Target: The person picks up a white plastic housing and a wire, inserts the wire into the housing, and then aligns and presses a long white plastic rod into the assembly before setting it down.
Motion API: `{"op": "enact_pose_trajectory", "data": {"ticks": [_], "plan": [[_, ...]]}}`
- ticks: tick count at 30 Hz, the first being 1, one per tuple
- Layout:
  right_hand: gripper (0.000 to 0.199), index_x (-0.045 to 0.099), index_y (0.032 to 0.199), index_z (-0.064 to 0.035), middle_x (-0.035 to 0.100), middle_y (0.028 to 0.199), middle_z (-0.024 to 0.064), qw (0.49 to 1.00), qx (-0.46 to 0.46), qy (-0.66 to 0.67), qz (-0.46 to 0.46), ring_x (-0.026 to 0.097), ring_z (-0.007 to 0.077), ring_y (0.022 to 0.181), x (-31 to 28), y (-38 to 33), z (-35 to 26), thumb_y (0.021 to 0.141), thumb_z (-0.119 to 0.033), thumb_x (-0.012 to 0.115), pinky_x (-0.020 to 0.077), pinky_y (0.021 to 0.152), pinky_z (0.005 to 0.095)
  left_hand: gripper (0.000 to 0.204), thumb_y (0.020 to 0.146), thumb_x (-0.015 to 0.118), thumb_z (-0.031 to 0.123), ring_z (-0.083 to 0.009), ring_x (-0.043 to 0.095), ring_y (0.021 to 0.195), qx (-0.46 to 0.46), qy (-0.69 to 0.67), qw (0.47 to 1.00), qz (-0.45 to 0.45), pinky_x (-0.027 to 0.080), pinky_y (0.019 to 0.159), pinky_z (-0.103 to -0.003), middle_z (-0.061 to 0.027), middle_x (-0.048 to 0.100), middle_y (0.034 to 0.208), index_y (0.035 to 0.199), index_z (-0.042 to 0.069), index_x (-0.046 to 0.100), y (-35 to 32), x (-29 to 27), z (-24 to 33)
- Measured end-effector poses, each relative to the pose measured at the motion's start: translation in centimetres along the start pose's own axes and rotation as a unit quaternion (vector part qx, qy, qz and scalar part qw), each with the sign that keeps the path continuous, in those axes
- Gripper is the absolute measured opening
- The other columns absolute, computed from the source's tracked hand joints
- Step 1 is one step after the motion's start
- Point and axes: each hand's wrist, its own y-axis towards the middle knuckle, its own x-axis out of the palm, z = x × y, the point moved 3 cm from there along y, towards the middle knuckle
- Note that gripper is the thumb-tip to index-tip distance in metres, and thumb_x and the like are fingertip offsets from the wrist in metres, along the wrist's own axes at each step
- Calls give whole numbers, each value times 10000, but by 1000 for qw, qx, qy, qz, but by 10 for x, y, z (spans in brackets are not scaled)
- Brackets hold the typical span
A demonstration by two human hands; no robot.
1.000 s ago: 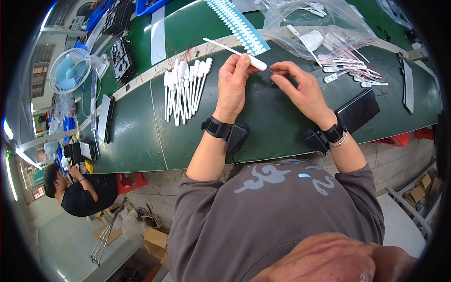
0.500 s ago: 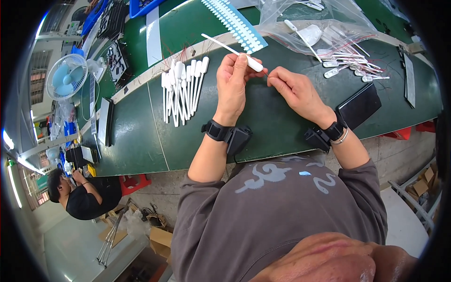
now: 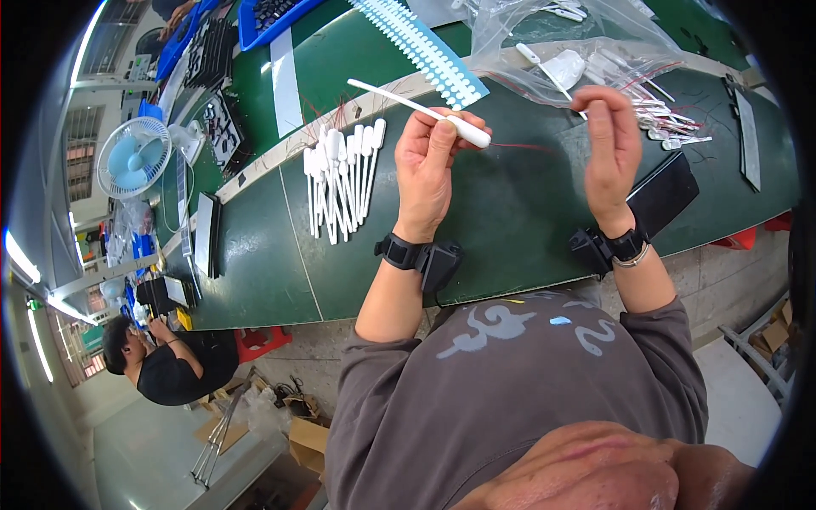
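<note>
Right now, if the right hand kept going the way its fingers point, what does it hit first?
The right hand points up-frame, away from the body. First in that line is probably the clear plastic bag of white parts. Depth is unclear, since the hand is raised above the green table, so it could pass over.

Viewpoint: head-worn fisheye, above the person's chest
Facing: steeply down onto the green counter [image 3: 255, 255]
Range: close, arm's reach
</note>
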Motion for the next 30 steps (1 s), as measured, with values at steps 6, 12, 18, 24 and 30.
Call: {"op": "enact_pose_trajectory", "data": {"ticks": [6,12,18,24,30], "plan": [[151,640,1059,-27,643,981,68,943,-55,-212,-249,583,162,954,25,-12,-4,929,-100,624,444,865,286,197,970,599,132,-168,645,964,54,101,993,-7,515,861,-289,-155,662,1147,1102,-13,586,-5,11,-1],[171,650,1041,-26,647,977,83,957,114,-127,-234,599,198,935,26,-21,8,879,-76,672,468,832,314,210,941,637,105,-124,627,949,34,164,986,-7,503,844,-261,-116,671,1165,1110,-20,629,-9,16,-2],[152,657,1006,-22,636,934,76,962,13,-157,-224,600,210,894,25,-17,8,864,-71,681,474,782,315,202,945,631,109,-118,626,933,41,163,986,-16,501,835,-250,-109,672,1173,1098,-22,649,-13,20,-2],[151,652,980,-24,622,915,81,950,-49,-209,-228,592,235,877,25,-13,3,836,-55,689,471,771,319,185,956,617,105,-117,628,919,53,168,984,2,506,787,-241,-104,665,1165,1088,-19,656,-12,21,0],[171,645,972,-24,613,903,87,946,-45,-219,-234,584,250,865,25,-14,2,810,-40,695,468,765,329,138,940,637,70,-95,600,815,82,155,983,60,496,703,-221,-53,651,1000,1045,-19,649,-15,12,0]]}}
